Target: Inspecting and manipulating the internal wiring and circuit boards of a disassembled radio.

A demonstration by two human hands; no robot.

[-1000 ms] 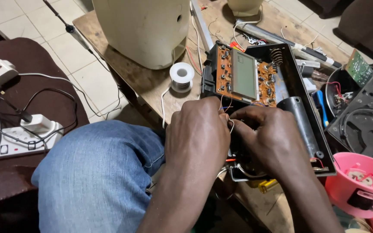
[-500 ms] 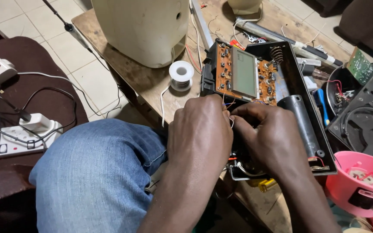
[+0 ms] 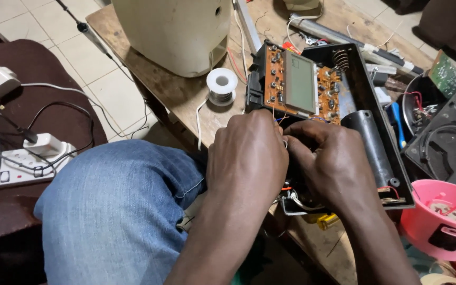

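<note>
Wires (image 3: 283, 141) between hands, beside circuit board (image 3: 297, 83).

**Colours on the workbench**

The open black plastic case (image 3: 368, 100) holds an orange circuit board (image 3: 275, 79) with a grey-green rectangular display (image 3: 300, 82). Beside it: a white solder spool (image 3: 221, 84), cream plastic housing (image 3: 172, 31), pink plastic bowl (image 3: 423, 211), brown wooden tabletop (image 3: 170, 89), blue denim knee (image 3: 117, 211).

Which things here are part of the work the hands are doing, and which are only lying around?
In use:
left hand
right hand
open black casing
circuit board
thin wires

Lying about:
solder spool
pink bowl
power strip
cream housing
</note>
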